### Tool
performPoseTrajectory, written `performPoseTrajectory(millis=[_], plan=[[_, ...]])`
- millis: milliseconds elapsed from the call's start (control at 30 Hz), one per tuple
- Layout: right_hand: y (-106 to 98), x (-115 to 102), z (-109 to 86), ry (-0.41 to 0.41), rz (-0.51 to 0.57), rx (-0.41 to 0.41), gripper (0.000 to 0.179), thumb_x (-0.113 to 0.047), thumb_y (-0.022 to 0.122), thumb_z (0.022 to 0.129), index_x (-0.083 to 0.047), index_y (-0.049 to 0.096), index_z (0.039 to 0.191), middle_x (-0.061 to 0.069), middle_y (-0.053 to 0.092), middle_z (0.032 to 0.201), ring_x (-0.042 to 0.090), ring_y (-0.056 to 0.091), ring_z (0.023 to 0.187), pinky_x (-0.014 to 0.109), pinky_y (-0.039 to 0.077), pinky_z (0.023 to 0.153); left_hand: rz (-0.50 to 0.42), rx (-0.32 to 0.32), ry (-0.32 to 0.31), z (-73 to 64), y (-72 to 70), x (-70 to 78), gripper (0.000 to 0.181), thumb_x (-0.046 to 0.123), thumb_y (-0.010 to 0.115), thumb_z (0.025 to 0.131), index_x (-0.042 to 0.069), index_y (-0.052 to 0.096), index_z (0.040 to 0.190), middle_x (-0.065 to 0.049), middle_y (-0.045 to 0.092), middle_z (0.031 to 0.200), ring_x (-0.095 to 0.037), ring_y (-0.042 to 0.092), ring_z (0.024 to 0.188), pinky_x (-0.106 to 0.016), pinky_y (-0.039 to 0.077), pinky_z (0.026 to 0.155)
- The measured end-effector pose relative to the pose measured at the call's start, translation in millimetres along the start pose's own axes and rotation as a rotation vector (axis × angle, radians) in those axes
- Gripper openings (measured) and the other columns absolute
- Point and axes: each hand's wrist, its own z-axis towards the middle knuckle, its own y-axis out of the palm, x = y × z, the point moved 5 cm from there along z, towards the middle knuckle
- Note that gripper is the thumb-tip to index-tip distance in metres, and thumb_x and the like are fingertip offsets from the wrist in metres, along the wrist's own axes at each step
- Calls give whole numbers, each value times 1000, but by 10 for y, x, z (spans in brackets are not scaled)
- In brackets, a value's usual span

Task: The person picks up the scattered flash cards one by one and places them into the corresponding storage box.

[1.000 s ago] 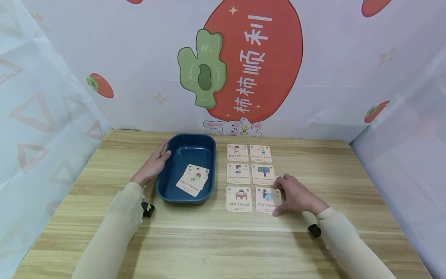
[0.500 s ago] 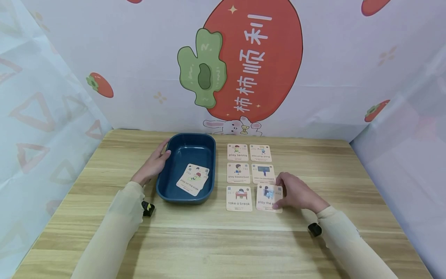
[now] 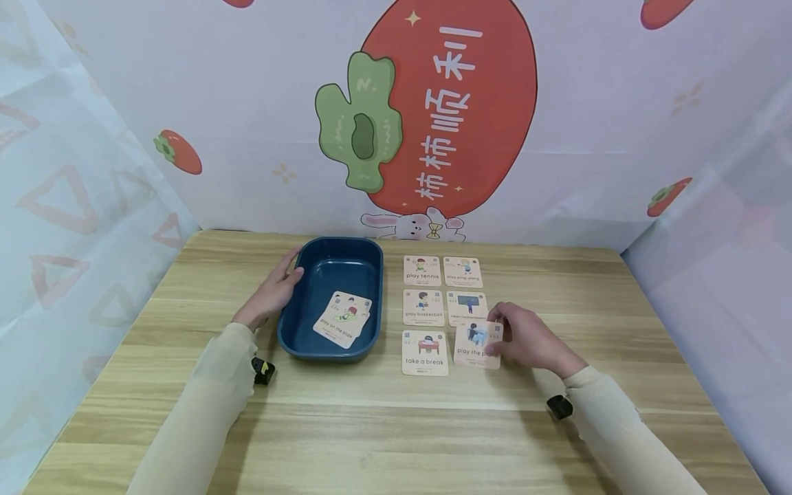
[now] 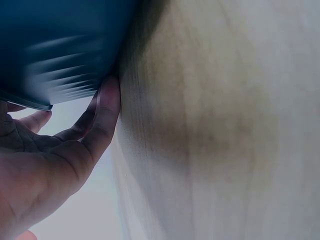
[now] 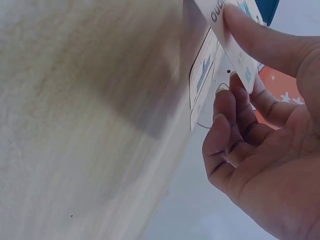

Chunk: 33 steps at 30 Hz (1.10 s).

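In the head view, my right hand (image 3: 532, 338) pinches a "play the piano" card (image 3: 475, 345) by its right side, thumb in front. The right wrist view shows that card (image 5: 235, 50) tilted up off the table between thumb and fingers. My left hand (image 3: 271, 294) rests against the left side of a dark blue bin (image 3: 379, 302), thumb at the rim. In the left wrist view, fingers touch the bin's outer wall (image 4: 65, 55), one low near the tabletop. Inside the bin lie overlapping cards, "play on the slide" (image 3: 340, 320) on top.
Left of the held card lies "take a break" (image 3: 425, 352). Behind are "play basketball" (image 3: 423, 307), a blackboard card (image 3: 468, 308), "play tennis" (image 3: 422, 270) and "play ping-pong" (image 3: 463, 272). The wooden table (image 3: 371, 440) ends at a printed cloth backdrop (image 3: 557, 192).
My right hand has taken hold of the piano card and lifted it off the table, raising it slightly away from me. The left hand and bin have stayed in place.
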Motion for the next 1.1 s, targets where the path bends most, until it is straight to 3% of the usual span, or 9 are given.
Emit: performPoseTrajectory(millis=[267, 600, 867, 1100], plan=[[-26, -23, 10, 1, 23, 11, 22, -3, 79, 87, 0, 67, 105, 2, 61, 85, 18, 52, 74, 32, 44, 65, 2, 4, -2, 6, -8, -10, 59, 29, 30, 113, 20, 4, 165, -17, 4, 169, -49, 20, 148, -67, 20, 116], [-78, -31, 15, -79, 19, 39, 5, 2, 67, 94, -1, 69, 97, 1, 61, 84, 16, 52, 74, 29, 45, 62, 13, 7, -6, -1, -11, -4, 59, 31, 30, 113, 20, 4, 165, -16, 3, 169, -49, 17, 149, -67, 19, 115], [-128, -80, -1, -75, 49, 11, 6, -4, 64, 99, -5, 68, 94, 1, 58, 85, 17, 50, 75, 29, 43, 60, 20, 9, 3, -2, -9, -4, 59, 30, 30, 113, 19, 4, 165, -15, 1, 170, -49, 17, 149, -66, 19, 116], [-167, -142, 0, -85, 49, 36, 6, -4, 64, 99, -5, 67, 94, 2, 58, 87, 18, 51, 79, 32, 45, 66, 16, 7, 3, 0, -7, -4, 59, 31, 30, 113, 19, 4, 165, -15, 1, 170, -50, 18, 149, -67, 20, 116]])
